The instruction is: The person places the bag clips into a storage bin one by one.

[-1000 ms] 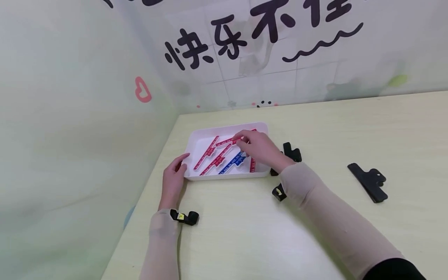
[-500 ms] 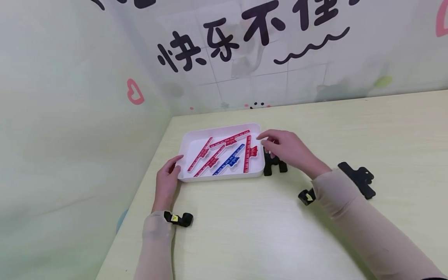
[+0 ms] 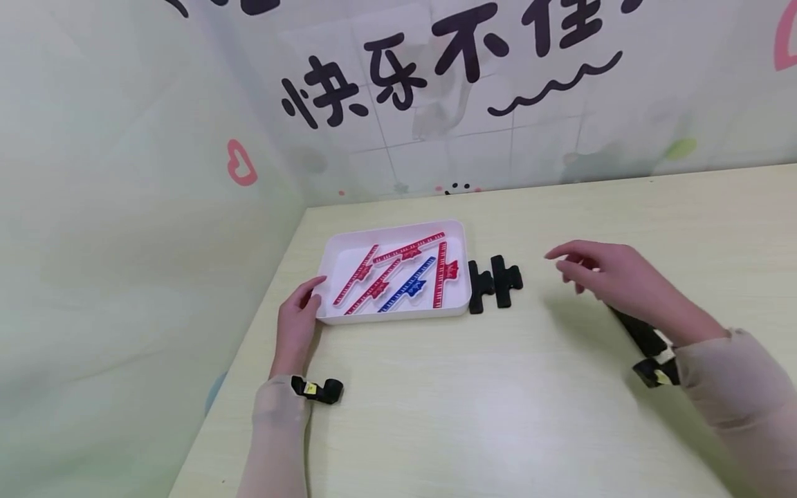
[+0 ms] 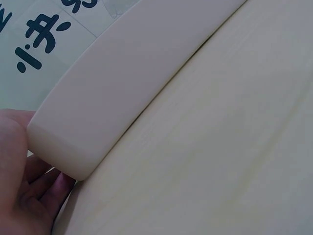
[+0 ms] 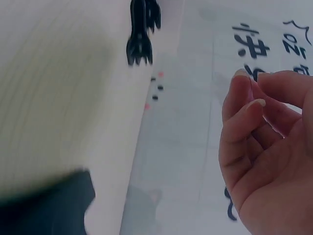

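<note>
In the head view my left hand [image 3: 297, 325] holds the left side of a white tray [image 3: 398, 316], fingers and thumb at its corner. The left wrist view has the tray's wall [image 4: 102, 93] close up, with fingers [image 4: 54, 191] around its end. Inside lie several long clips with striped bars, mostly red ones [image 3: 440, 280], and a blue clip [image 3: 406, 285]. Over the table to the right hovers my right hand [image 3: 613, 277], fingers loosely bent and holding nothing. A black clip [image 3: 641, 332] lies partly hidden under that wrist.
Two black clips, one [image 3: 478, 287] close against the tray's right side and another [image 3: 506, 280] beside it, lie on the pale wooden table [image 3: 436, 401]. A wall covering [image 3: 560, 131] with black lettering rises behind, and a pale wall stands at left.
My right hand has moved from over the tray to the right, past the two black clips, which are now uncovered. My left hand stays at the tray; the view has shifted slightly.
</note>
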The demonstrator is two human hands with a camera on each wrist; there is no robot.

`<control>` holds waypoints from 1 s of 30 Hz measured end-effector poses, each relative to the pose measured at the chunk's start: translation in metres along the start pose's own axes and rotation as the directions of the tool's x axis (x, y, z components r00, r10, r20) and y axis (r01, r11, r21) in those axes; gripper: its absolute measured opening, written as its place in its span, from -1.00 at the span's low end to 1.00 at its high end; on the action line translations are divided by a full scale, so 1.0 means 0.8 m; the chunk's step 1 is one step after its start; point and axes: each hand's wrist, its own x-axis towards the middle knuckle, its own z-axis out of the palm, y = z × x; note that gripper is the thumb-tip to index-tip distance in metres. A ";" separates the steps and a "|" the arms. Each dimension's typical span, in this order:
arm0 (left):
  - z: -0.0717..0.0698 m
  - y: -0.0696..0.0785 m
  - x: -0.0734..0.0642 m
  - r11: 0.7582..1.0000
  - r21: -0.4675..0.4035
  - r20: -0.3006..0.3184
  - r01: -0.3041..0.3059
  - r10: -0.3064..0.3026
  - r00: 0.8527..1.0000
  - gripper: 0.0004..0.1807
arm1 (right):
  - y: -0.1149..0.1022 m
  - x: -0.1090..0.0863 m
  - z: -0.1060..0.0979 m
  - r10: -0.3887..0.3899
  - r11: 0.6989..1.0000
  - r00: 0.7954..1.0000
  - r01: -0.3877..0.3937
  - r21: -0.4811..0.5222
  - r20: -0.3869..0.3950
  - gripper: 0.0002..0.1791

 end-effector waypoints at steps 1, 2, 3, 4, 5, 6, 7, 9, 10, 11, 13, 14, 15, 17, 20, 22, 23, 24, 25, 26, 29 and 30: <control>-0.001 0.000 0.000 1.000 0.001 -0.001 0.003 -0.003 1.000 -0.63 | 0.005 -0.007 -0.006 0.017 1.000 1.000 -0.017 -0.008 -0.010 -0.66; -0.001 0.000 0.000 1.000 0.000 -0.003 0.005 -0.005 1.000 -0.63 | 0.010 -0.013 -0.012 0.031 0.999 0.999 -0.031 -0.016 -0.016 -0.65; -0.001 0.000 -0.001 1.000 -0.004 -0.002 0.007 -0.007 1.000 -0.63 | 0.015 -0.019 -0.018 0.049 0.999 0.999 -0.050 -0.022 -0.019 -0.64; -0.001 0.000 -0.001 1.000 -0.007 -0.003 0.009 -0.009 1.000 -0.63 | 0.020 -0.025 -0.024 0.057 0.998 0.998 -0.058 -0.031 -0.018 -0.63; -0.001 0.000 -0.001 1.000 -0.012 -0.002 0.010 -0.010 1.000 -0.63 | 0.026 -0.030 -0.031 0.064 0.997 0.998 -0.064 -0.041 -0.011 -0.62; -0.001 0.000 -0.001 1.000 -0.007 -0.003 0.009 -0.009 1.000 -0.63 | 0.032 -0.034 -0.036 0.071 0.996 0.997 -0.071 -0.050 0.006 -0.60; -0.002 0.000 -0.001 1.000 -0.007 -0.004 0.007 -0.007 1.000 -0.63 | 0.038 -0.038 -0.042 0.076 0.996 0.997 -0.074 -0.059 0.031 -0.59; -0.002 0.000 -0.001 1.000 -0.001 -0.002 0.003 -0.003 1.000 -0.63 | 0.051 -0.042 -0.052 0.087 0.994 0.993 -0.081 -0.080 0.079 -0.55; -0.002 -0.001 -0.001 1.000 0.004 -0.003 0.000 0.000 1.000 -0.62 | 0.058 -0.044 -0.056 0.092 0.992 0.991 -0.083 -0.091 0.101 -0.54; -0.002 -0.001 -0.001 1.000 0.009 -0.002 -0.003 0.003 1.000 -0.62 | 0.064 -0.044 -0.059 0.101 0.991 0.987 -0.089 -0.098 0.125 -0.52; -0.001 0.000 0.000 1.000 0.009 -0.001 -0.007 0.007 1.000 -0.62 | 0.075 -0.046 -0.064 0.116 0.989 0.980 -0.100 -0.108 0.160 -0.49; -0.001 0.000 0.000 1.000 0.007 0.002 -0.010 0.010 1.000 -0.62 | 0.080 -0.047 -0.065 0.125 0.988 0.977 -0.107 -0.111 0.171 -0.47; 0.000 0.000 0.000 1.000 0.006 0.002 -0.013 0.013 1.000 -0.63 | 0.083 -0.047 -0.066 0.135 0.986 0.974 -0.115 -0.118 0.182 -0.46; 0.000 0.000 0.000 1.000 0.009 0.000 -0.016 0.016 1.000 -0.63 | 0.090 -0.048 -0.066 0.151 0.984 0.967 -0.127 -0.127 0.207 -0.43; 0.000 0.000 0.001 1.000 0.009 0.004 -0.018 0.018 1.000 -0.63 | 0.098 -0.047 -0.065 0.172 0.979 0.958 -0.140 -0.147 0.228 -0.44; 0.000 0.001 0.001 1.000 0.007 0.006 -0.016 0.016 1.000 -0.63 | 0.104 -0.046 -0.064 0.195 0.973 0.952 -0.158 -0.169 0.235 -0.47; 0.000 0.001 0.001 1.000 0.007 0.008 -0.014 0.014 1.000 -0.63 | 0.106 -0.047 -0.065 0.210 0.970 0.948 -0.172 -0.172 0.239 -0.49; 0.000 0.002 0.001 1.000 0.009 0.010 -0.014 0.014 1.000 -0.63 | 0.109 -0.047 -0.065 0.228 0.966 0.942 -0.187 -0.178 0.246 -0.51; 0.000 0.002 0.001 1.000 0.010 0.013 -0.017 0.017 1.000 -0.63 | 0.112 -0.047 -0.065 0.244 0.963 0.936 -0.201 -0.182 0.255 -0.53; 0.000 0.002 0.000 1.000 0.011 0.012 -0.016 0.016 1.000 -0.63 | 0.115 -0.048 -0.066 0.263 0.958 0.929 -0.220 -0.184 0.261 -0.54; -0.001 0.002 0.000 1.000 0.018 0.005 -0.017 0.017 1.000 -0.63 | 0.123 -0.048 -0.067 0.298 0.951 0.908 -0.255 -0.177 0.296 -0.52; -0.001 0.002 -0.001 1.000 0.016 0.008 -0.017 0.017 1.000 -0.63 | 0.125 -0.048 -0.068 0.307 0.949 0.900 -0.264 -0.174 0.309 -0.50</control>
